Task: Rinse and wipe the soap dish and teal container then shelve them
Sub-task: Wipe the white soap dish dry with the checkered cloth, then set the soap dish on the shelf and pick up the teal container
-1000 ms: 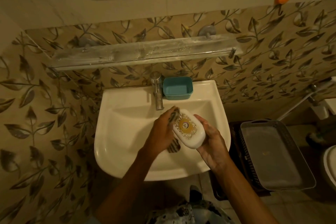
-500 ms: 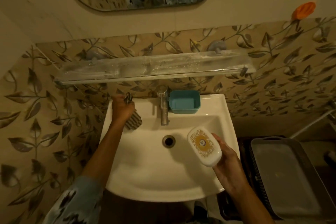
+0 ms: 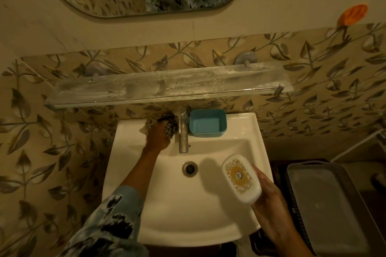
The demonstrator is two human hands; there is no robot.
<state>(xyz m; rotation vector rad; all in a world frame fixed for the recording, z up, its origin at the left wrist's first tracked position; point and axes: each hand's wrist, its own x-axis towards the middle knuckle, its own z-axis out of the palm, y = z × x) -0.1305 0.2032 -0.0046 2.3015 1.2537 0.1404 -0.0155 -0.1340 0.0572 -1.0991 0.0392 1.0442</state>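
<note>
The left hand (image 3: pixel 157 136) is found on the back ledge of the sink (image 3: pixel 133 210), just left of the tap (image 3: pixel 182 131). A striped cloth (image 3: pixel 168 124) is bunched at its fingers and appears to be gripped, though the fingers are largely hidden. The soap dish (image 3: pixel 241 178) is held over the basin's right side by the right hand (image 3: pixel 269 200), whose fingers are curled round its lower end (no running water is seen). The teal container (image 3: pixel 207 123) stands untouched just right of the tap. Neither item is on the glass shelf (image 3: pixel 163 87). The dish's cleaning is judged near done at best; the container's cleaning and both shelvings remain outstanding.
</note>
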